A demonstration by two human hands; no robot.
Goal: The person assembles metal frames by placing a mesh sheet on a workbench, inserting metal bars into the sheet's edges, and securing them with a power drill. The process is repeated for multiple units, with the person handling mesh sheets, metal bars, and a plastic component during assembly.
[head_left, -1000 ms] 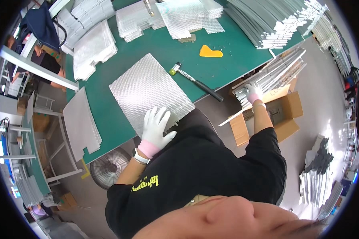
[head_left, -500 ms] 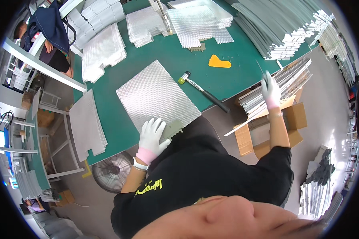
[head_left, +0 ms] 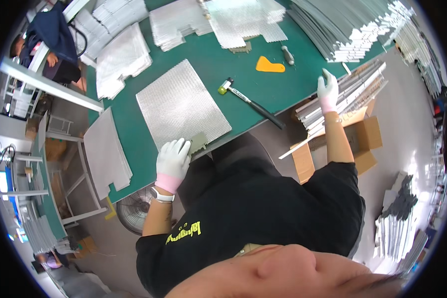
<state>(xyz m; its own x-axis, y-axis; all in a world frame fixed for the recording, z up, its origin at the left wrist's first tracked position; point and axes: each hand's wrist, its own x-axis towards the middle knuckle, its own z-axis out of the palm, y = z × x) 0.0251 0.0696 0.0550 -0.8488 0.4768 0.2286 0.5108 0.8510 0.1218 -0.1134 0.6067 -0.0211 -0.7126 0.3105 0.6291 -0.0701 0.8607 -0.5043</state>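
My left hand (head_left: 173, 161), in a white glove with a pink cuff, grips a small grey-green notched plate (head_left: 199, 142) at the near edge of a silvery mesh sheet (head_left: 181, 104). The sheet lies flat on the green table. My right hand (head_left: 328, 91), gloved alike, is raised by the table's right edge, fingers apart and holding nothing. Beyond it rests a tool with a grey handle (head_left: 287, 55); its tip is hard to make out. A hammer (head_left: 248, 101) with a black grip lies between my hands, and a yellow scraper (head_left: 270, 64) sits farther back.
Stacks of mesh sheets (head_left: 121, 59) stand along the far side, with another pile (head_left: 107, 149) at the left. Long grey strips (head_left: 342, 30) fill the far right corner. Below the right edge is an open cardboard box (head_left: 370, 144); a fan (head_left: 134, 211) stands under the table.
My right hand has let go of the thin tool, whose grey handle now lies on the table. The mesh sheet and the plate under my left hand have shifted slightly left.
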